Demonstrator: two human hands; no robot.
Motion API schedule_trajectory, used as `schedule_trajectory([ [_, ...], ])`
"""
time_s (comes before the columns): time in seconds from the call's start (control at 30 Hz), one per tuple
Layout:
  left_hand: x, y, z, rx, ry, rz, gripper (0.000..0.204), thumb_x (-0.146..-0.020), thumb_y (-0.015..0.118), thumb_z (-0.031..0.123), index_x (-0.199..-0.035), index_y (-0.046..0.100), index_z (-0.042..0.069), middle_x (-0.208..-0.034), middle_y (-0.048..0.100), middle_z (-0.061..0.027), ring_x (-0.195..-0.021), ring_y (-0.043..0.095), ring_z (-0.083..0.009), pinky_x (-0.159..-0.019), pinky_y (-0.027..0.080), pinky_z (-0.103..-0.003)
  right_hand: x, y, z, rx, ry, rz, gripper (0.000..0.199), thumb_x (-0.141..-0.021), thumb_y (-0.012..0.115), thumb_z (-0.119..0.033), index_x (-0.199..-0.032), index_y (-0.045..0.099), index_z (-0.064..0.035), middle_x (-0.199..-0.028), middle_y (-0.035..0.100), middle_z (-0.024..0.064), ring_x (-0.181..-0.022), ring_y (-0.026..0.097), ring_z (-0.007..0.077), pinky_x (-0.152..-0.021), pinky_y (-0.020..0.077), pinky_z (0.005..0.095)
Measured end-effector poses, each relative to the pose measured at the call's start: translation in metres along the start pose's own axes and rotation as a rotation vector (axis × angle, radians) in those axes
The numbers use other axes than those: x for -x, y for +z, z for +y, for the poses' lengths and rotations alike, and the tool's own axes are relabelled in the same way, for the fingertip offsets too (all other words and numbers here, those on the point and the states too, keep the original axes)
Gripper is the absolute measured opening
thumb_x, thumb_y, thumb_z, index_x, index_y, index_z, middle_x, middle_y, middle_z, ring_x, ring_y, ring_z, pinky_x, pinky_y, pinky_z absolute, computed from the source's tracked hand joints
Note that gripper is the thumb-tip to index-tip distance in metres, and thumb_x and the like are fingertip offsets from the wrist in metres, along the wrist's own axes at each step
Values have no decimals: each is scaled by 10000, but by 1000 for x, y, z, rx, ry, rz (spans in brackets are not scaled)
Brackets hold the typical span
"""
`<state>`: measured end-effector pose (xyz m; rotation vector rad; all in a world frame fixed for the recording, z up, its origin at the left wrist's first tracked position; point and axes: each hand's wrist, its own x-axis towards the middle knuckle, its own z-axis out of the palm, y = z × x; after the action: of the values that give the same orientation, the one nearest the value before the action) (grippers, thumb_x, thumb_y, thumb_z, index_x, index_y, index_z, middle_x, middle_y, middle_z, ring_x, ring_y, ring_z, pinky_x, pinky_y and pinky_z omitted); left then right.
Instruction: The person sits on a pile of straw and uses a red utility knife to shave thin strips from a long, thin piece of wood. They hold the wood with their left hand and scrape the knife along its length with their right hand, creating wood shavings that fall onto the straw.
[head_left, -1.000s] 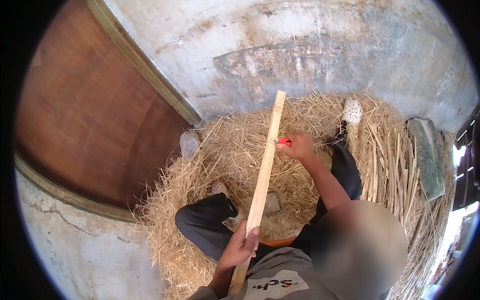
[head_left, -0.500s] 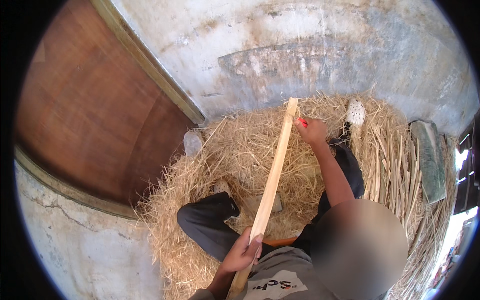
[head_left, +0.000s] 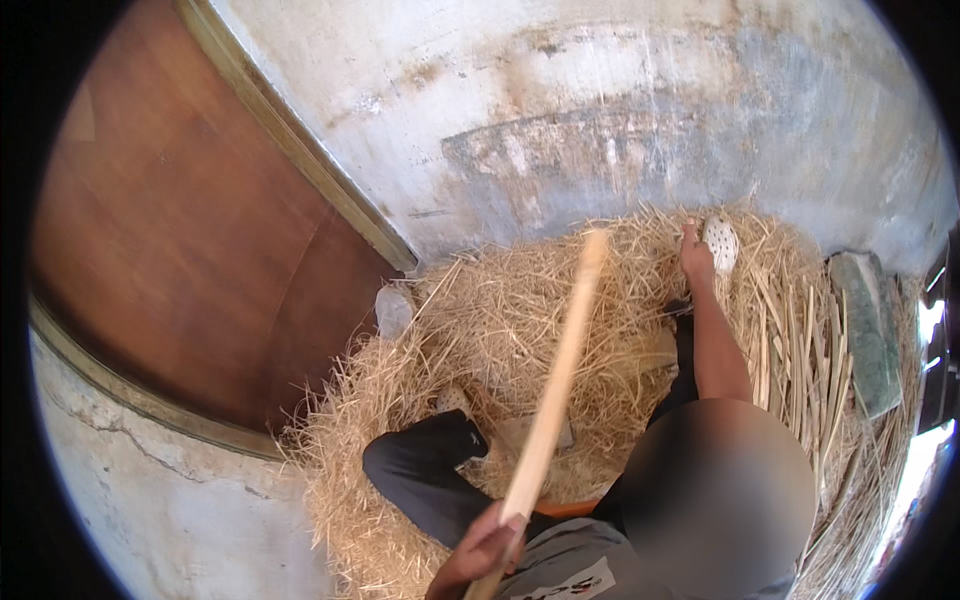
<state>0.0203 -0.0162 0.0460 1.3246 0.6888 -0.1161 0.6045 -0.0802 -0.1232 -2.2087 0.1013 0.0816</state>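
Note:
A long pale bamboo strip [head_left: 560, 385] slants up and away from my lap, its far half smeared by motion. My left hand [head_left: 488, 545] is wrapped round its near end, close to my grey shirt. Off to the right of the strip's far end, my right hand [head_left: 698, 262] is closed beside a white shoe [head_left: 720, 244] with dark spots. What its fingers hold, if anything, is hidden. The strip and my right hand are apart.
Loose straw-like shavings [head_left: 500, 300] spread round my legs. Several split strips [head_left: 795, 340] lie to the right beside a green-grey slab [head_left: 865, 335]. A brown door [head_left: 220, 220] stands left, a stained wall [head_left: 600, 120] ahead, and a pale translucent lump [head_left: 394, 312] by the door frame.
My right hand has moved right, away from the strip, to beside the shoe. The red thing seen in it earlier no longer shows. The strip's far end has dipped slightly.

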Motion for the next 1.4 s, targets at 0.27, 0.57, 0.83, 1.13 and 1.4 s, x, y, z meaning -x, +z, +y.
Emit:
schedule_trajectory([
  [0.27,-33,-2,16,133,44,27,292,-1029,437,270,-1196,450,31,-630,501,-48,-453,467,-112,-433,417,-237,172,-9,-72,-100,-832,-402,594,-929,452,-578,-919,659,-21,-686,609,176,-659,616,354,-629,460,464],
  [0.57,-16,-1,-5,147,30,-93,269,-1041,394,281,-1140,435,34,-625,493,-45,-435,449,-115,-428,403,-241,158,8,-66,-68,-968,-139,440,-905,545,-501,-810,638,-82,-635,596,157,-620,614,351,-570,463,448],
  [0.83,-5,3,-8,66,43,-114,284,-1042,397,295,-1136,439,30,-626,474,-24,-465,440,-97,-447,402,-233,129,11,-65,317,-743,-72,534,-973,384,-527,-859,664,-87,-742,657,188,-749,645,407,-702,495,494],
  [1.13,-6,-14,7,32,60,176,222,-1030,443,258,-1108,494,57,-657,527,-30,-495,495,-94,-438,435,-232,93,-12,-54,-13,-429,-35,814,-931,313,-686,-784,649,41,-769,651,249,-792,639,399,-734,455,476],
  [1.4,-45,-3,21,-111,197,207,213,-1025,462,211,-1096,494,13,-690,543,-28,-518,496,-84,-488,438,-221,244,-1,-64,138,-1126,-460,689,-793,533,-739,-710,660,-67,-612,609,133,-611,637,297,-556,478,421],
])
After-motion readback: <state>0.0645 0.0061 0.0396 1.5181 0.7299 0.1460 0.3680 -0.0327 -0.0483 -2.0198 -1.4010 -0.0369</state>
